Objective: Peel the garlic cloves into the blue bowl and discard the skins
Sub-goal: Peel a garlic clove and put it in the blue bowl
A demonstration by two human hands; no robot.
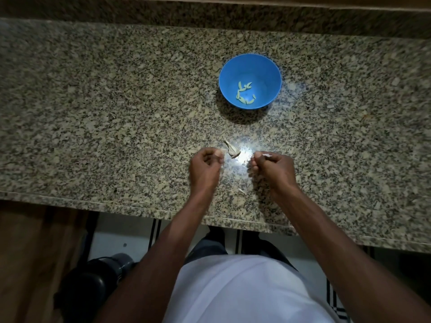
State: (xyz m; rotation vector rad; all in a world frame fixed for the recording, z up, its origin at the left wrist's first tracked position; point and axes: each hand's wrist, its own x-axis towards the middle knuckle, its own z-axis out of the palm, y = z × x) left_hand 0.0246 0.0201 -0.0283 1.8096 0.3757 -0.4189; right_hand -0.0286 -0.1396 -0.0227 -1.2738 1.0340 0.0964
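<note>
Hands over counter [93,113], near front edge, slightly motion-blurred. Left hand [206,165]: fingers curled in; whether it holds a clove cannot be told. Right hand [270,169]: fingertips pinch a small white skin scrap [266,155]. The 2 hands are apart, with a bright light patch on the stone between them.

Between them, just beyond the knuckles, lies 1 papery garlic remnant [232,150], skin or unpeeled clove, unclear. 1 loose skin flake [241,190] lies closer to the counter edge.

Blue bowl [270,66] stands well beyond the hands, upright, holding peeled cloves [245,94]: roughly 9, small and overlapping, so count uncertain.

Risks (judgement): the light flake near the edge could be brushed off by a forearm; skin stuck to fingers could drop into the bowl with a clove.
</note>
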